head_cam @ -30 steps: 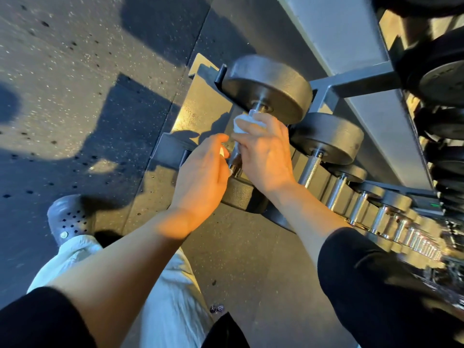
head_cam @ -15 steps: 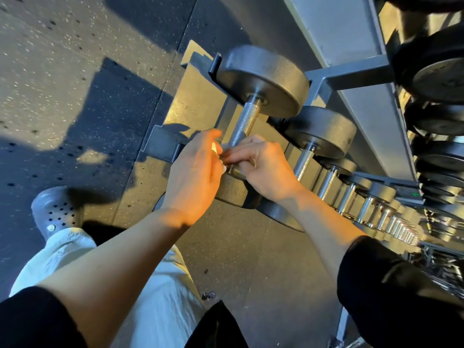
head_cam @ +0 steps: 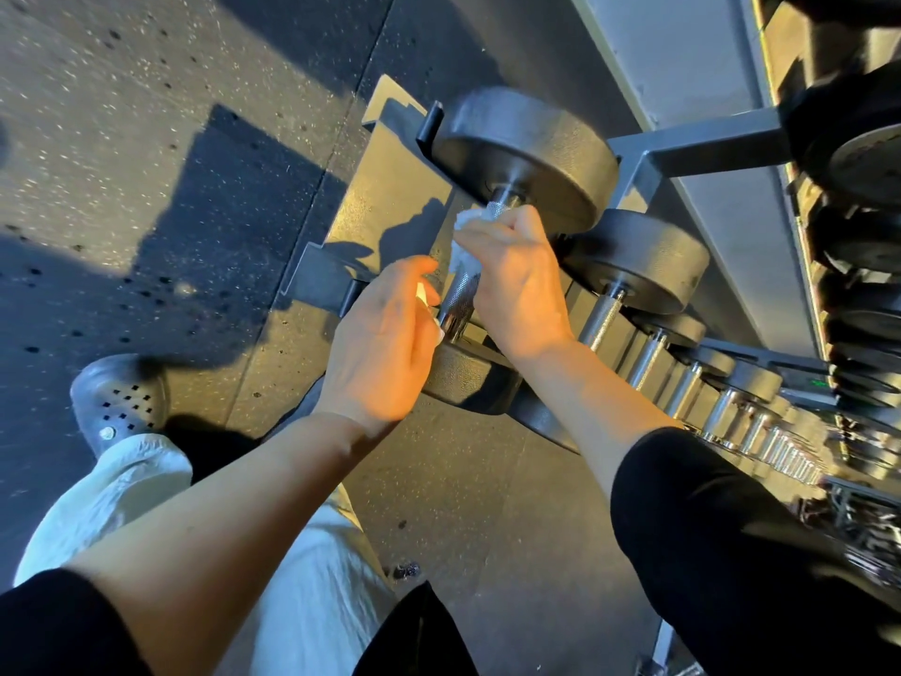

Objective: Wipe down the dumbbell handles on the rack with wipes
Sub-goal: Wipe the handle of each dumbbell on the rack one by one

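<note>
The end dumbbell (head_cam: pixel 531 153) lies in the rack, its knurled steel handle (head_cam: pixel 460 297) bare between my two hands. My right hand (head_cam: pixel 517 280) grips a crumpled white wipe (head_cam: pixel 463 236) round the upper part of that handle, just below the far weight head. My left hand (head_cam: pixel 385 344) sits at the handle's lower end with curled fingers, and a scrap of white wipe (head_cam: pixel 422 295) shows at its fingertips. The near weight head (head_cam: pixel 463 378) is partly hidden under my left hand.
A long row of dumbbells (head_cam: pixel 634 265) with steel handles runs off to the lower right on the grey rack (head_cam: pixel 702 139). An upper tier of dark weights (head_cam: pixel 858 163) hangs at the right. Speckled rubber floor (head_cam: pixel 146 139) lies to the left; my shoe (head_cam: pixel 119 402) is at lower left.
My right hand slid the wipe from the handle's lower end up toward the far weight head. My left hand stayed at the lower end.
</note>
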A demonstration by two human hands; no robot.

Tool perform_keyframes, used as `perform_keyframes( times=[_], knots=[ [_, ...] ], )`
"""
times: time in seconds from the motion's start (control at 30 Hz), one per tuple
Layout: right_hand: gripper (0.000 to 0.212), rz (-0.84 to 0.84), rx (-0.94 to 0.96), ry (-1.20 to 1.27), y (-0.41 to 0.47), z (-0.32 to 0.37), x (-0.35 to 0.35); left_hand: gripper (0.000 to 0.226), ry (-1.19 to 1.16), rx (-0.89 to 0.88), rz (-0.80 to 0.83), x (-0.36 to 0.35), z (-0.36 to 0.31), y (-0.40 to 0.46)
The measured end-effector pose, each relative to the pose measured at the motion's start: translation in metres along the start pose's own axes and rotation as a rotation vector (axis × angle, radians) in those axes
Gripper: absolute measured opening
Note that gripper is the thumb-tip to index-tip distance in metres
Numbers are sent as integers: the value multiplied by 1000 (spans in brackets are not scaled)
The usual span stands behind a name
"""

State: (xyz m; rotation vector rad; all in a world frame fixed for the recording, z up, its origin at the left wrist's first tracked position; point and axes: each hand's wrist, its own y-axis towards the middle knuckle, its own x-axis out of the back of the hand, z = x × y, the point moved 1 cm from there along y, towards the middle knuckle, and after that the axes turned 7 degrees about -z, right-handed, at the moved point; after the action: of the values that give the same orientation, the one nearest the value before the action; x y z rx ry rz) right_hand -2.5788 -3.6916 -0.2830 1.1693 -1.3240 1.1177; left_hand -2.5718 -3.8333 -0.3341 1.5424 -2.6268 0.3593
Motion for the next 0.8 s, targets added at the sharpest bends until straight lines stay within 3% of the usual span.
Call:
perform_keyframes(
  times=[0.13,0.3,0.57,0.8],
  knots=[
    [31,-9,-12,181,-13,0,5,48,-11,-14,-16,0,-1,-1],
    [29,-18,-330,481,-32,-2,14,44,-14,-34,-58,0,-3,-1],
    [32,-323,-567,625,-66,-40,35,40,27,4,-137,-6,-34,11],
    [23,-273,-598,859,-45,-37,-8,39,342,-86,-122,-32,-47,15]
  ],
)
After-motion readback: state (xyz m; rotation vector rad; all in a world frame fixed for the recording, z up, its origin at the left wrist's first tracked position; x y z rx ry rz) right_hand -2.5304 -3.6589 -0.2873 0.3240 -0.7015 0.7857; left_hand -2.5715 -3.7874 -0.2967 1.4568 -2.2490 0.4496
